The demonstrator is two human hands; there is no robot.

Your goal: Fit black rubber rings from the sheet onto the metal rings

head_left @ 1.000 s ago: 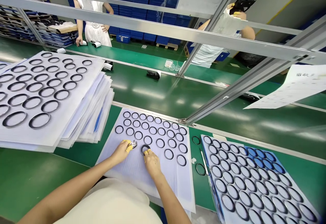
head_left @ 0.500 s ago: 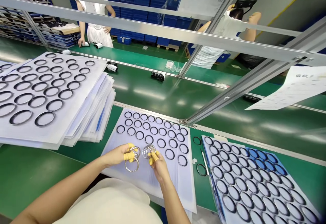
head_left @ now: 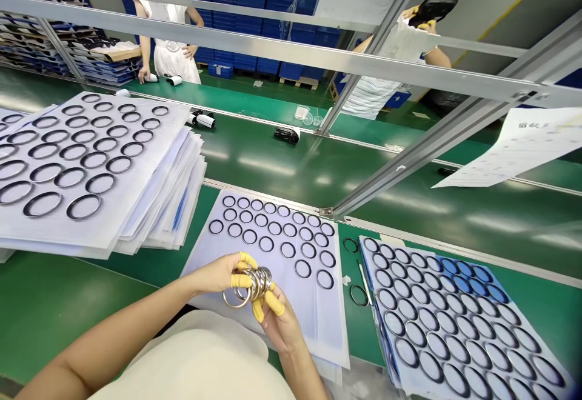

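Observation:
My left hand [head_left: 213, 277] and my right hand [head_left: 278, 321] meet over the near edge of a white sheet [head_left: 313, 321] set with rows of black rings. Both wear yellow finger cots. Between them they hold a bunch of shiny silver metal rings [head_left: 254, 285], pinched together on edge, with one larger ring hanging lower. Fingers hide part of the bunch. The closest black ring [head_left: 266, 244] on the sheet sits just beyond my hands, not touching them.
A tall stack of ring sheets [head_left: 91, 230] lies to the left, and a blue-backed ring sheet [head_left: 459, 321] lies to the right. Loose black rings [head_left: 359, 295] and a thin white tool [head_left: 364, 282] rest between sheets on the green conveyor belt [head_left: 409, 218]. Aluminium rails cross above; co-workers stand beyond.
My hands have moved together. The two separate clusters of metal rings now form one bunch. A second earlier, my hands were lower on the sheet, with a fingertip at a black ring.

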